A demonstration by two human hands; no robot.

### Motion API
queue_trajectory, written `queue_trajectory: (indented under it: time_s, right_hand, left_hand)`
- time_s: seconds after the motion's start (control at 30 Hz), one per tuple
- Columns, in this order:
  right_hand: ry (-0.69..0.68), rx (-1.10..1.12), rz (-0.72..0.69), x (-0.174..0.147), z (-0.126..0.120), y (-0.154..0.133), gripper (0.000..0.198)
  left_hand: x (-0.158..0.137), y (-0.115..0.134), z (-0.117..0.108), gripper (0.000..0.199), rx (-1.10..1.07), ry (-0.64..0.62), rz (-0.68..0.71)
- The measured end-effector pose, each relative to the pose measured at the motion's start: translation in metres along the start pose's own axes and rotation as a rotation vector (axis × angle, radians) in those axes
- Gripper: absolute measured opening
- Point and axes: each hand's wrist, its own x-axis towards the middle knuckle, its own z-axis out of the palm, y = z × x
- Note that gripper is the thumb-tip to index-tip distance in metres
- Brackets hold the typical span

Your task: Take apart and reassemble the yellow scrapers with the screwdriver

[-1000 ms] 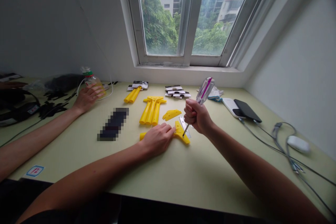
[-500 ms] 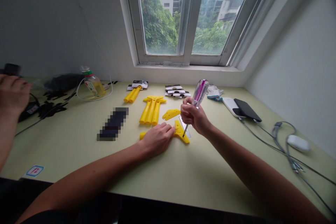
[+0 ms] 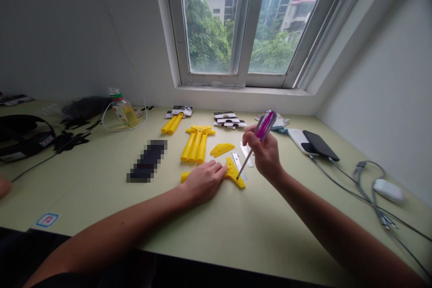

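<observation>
My left hand (image 3: 206, 181) is closed over the handle of a yellow scraper (image 3: 232, 173), pressing it to the table; most of the handle is hidden under the palm. My right hand (image 3: 266, 153) grips a screwdriver (image 3: 266, 125) with a clear and purple handle. Its shaft slants down to the left, and the tip meets the scraper's wide head near the front end. Just beyond lie metal blades (image 3: 249, 158), tiny screws (image 3: 237, 154) and flat yellow plates (image 3: 222, 149). Farther left, three yellow scraper handles (image 3: 193, 146) lie side by side.
At the back are two yellow tubes (image 3: 173, 123), stacked black-and-white packaging (image 3: 229, 120) and a bottle (image 3: 125, 113). A pixelated dark object (image 3: 147, 162) lies left. Power banks (image 3: 319, 144), cables (image 3: 361, 184) and a white case (image 3: 388, 190) occupy the right. A headset (image 3: 25, 137) sits far left.
My right hand has shifted right, tilting the screwdriver handle rightward while its tip stays at the scraper head. Another person's hand at the left has dropped nearly out of view, uncovering the headset.
</observation>
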Motion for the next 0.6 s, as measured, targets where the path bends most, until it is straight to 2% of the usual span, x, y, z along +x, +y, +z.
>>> queue_trajectory:
  time_s: [0.1,0.23,0.27,0.4,0.47,0.57,0.6]
  right_hand:
    - [-0.069,-0.283,-0.086,0.007,-0.01,-0.01,0.021]
    - [-0.053,-0.4,-0.059,0.014,-0.023,-0.027,0.06]
    - [-0.061,-0.479,-0.057,0.014,-0.026,-0.031,0.062]
    - [-0.147,-0.818,-0.13,0.014,-0.034,-0.047,0.038]
    - [-0.152,-0.762,-0.126,0.014,-0.034,-0.053,0.04]
    - [-0.154,-0.609,-0.071,0.014,-0.035,-0.058,0.065]
    - [-0.16,-0.608,-0.073,0.014,-0.035,-0.059,0.066]
  left_hand:
    - [0.0,0.0,0.0,0.031,0.0,0.003,-0.001]
    - [0.0,0.0,0.001,0.03,-0.014,0.008,-0.003]
    - [0.0,0.0,0.001,0.03,-0.019,0.011,-0.004]
    - [0.0,0.0,0.001,0.031,-0.032,0.02,-0.001]
    - [0.0,0.0,0.0,0.031,-0.028,0.018,-0.001]
    - [0.0,0.0,0.0,0.03,-0.022,0.011,0.0]
    - [0.0,0.0,0.0,0.03,-0.022,0.01,0.002]
